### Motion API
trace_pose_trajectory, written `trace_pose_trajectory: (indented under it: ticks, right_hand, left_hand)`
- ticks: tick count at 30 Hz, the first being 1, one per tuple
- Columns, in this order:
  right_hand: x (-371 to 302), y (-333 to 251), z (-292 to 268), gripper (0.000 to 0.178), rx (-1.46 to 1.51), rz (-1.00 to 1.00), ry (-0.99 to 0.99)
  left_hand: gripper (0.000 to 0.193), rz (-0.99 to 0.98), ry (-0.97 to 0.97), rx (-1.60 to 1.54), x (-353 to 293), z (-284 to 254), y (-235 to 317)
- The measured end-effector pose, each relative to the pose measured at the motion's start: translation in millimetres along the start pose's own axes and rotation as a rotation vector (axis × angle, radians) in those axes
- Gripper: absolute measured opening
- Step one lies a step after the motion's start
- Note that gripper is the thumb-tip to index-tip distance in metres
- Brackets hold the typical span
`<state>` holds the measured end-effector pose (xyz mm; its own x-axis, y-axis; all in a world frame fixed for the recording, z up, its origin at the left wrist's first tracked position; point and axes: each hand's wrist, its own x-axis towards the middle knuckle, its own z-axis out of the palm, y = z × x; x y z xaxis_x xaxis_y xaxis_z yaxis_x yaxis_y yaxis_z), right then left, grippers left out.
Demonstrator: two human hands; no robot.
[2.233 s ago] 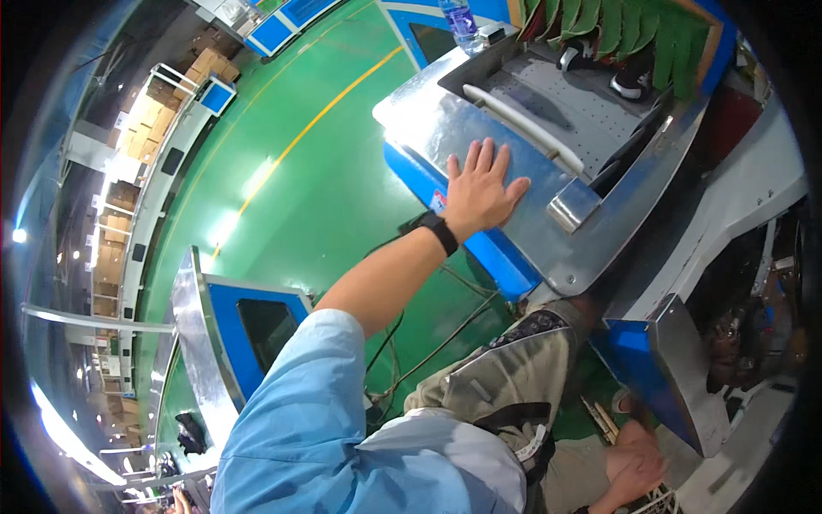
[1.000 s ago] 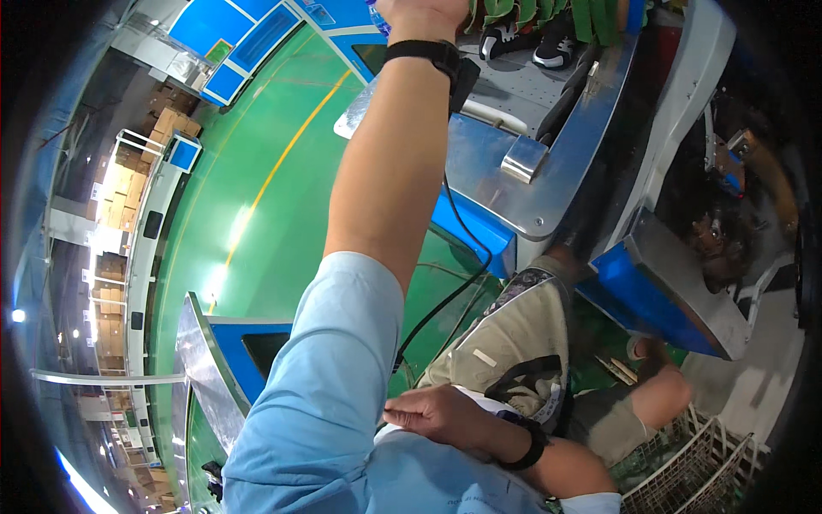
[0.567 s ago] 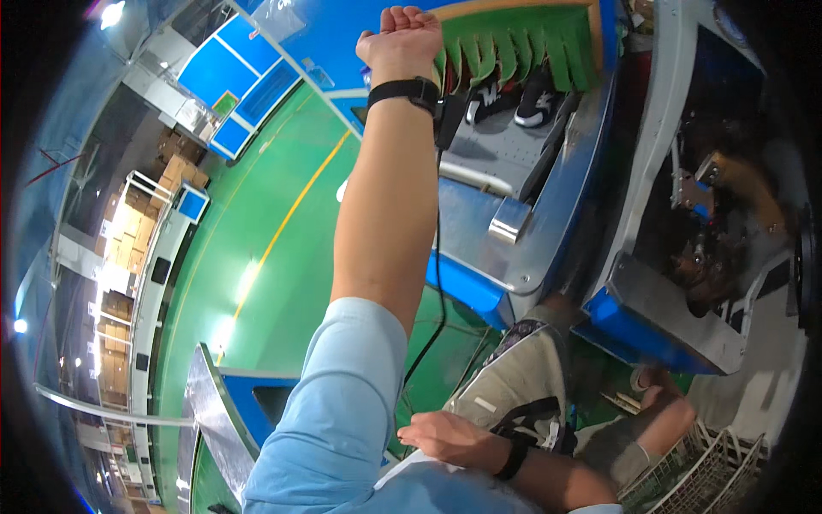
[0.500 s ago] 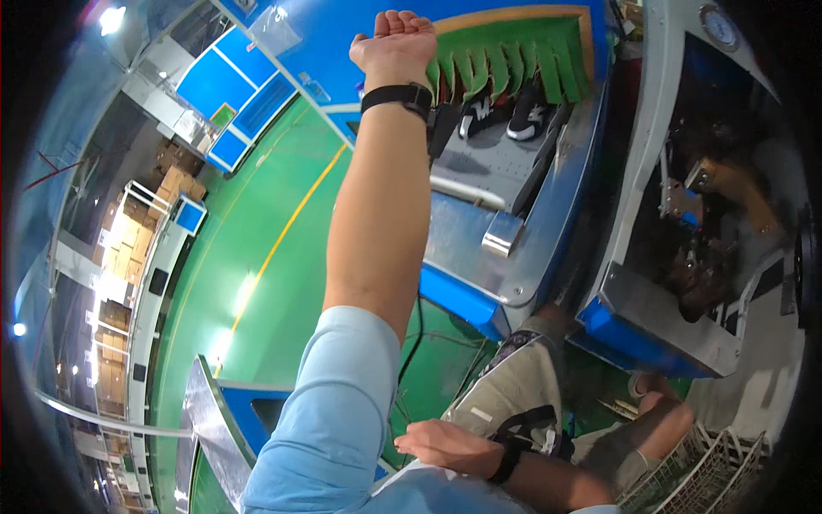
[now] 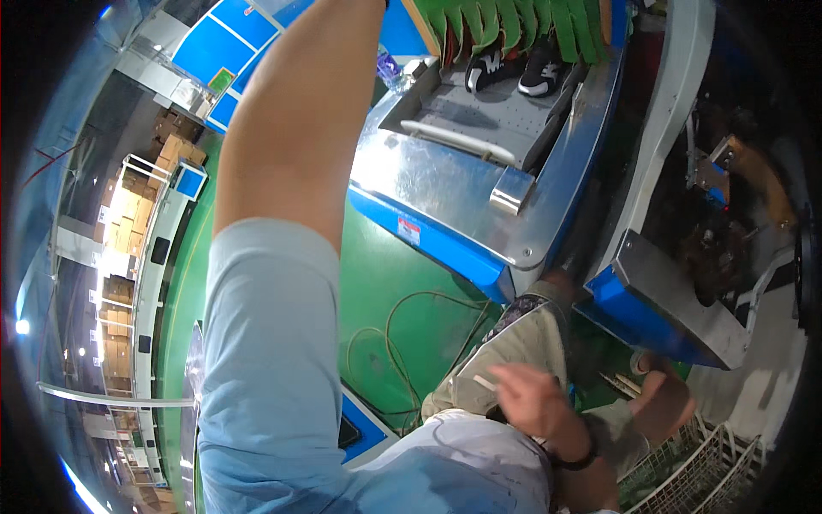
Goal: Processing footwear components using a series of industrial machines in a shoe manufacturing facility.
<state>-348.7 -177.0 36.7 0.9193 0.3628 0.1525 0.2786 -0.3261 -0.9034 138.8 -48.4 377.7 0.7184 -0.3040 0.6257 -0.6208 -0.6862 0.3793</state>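
Note:
My left arm stretches up out of the top edge in a light blue sleeve; its hand is outside the picture. Low and right of the middle is my right hand point(image 5: 535, 401), with a black band at its wrist, in front of khaki cloth point(image 5: 467, 381). Its fingers are smeared by motion, and nothing it might hold can be made out. Beyond, a pair of black sneakers with white soles point(image 5: 539, 73) stands on a grey perforated tray point(image 5: 471, 116), partly under a green strip curtain point(image 5: 514, 26). Neither hand is seen touching the sneakers.
A metal-topped blue machine point(image 5: 428, 180) holds the tray, with a white bar point(image 5: 454, 141) along its near side. Another machine point(image 5: 668, 300) stands at the right. Cables point(image 5: 390, 343) lie on the green floor. A wire basket point(image 5: 685, 471) is at lower right; cartons point(image 5: 128, 214) stack far left.
My left arm has swung up and left, taking its hand out of view. My right hand has moved right and slightly up. The tray and more of the machine's metal top show now.

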Motion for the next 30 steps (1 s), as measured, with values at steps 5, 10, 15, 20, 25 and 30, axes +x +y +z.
trace_pose_trajectory:
  ticks: [5, 10, 15, 20, 25, 30]
  right_hand:
    - [-71.2, 19.2, -72.1, 0.021, 0.061, 0.459, 0.331]
    - [-127.6, 0.1, -135.1, 0.026, 0.076, 0.606, 0.676]
    - [-181.5, 34.4, -163.6, 0.043, -0.747, 0.875, 0.521]
    - [-239.7, 116.3, -122.0, 0.058, -0.913, 1.086, 0.652]
    - [-231.4, 124.3, -95.6, 0.064, -0.805, 0.991, 0.858]
    - [-226.3, 132.2, -115.5, 0.059, -0.779, 1.027, 0.823]
  left_hand:
    - [0.034, 0.011, 0.030, -0.049, -26.1, 19.3, -9.5]
    - [0.035, 0.086, -0.106, 0.245, -35.5, 30.3, -44.9]
    - [0.021, 0.280, -0.441, 0.600, -76.9, 107.1, -80.4]
    - [0.040, -0.046, -0.911, 0.000, -301.4, 145.3, -56.4]
    - [0.056, -0.037, -0.356, 0.203, -450.4, 124.2, -32.0]
    - [0.050, -0.154, -0.248, 0.221, -459.5, 136.8, -17.5]
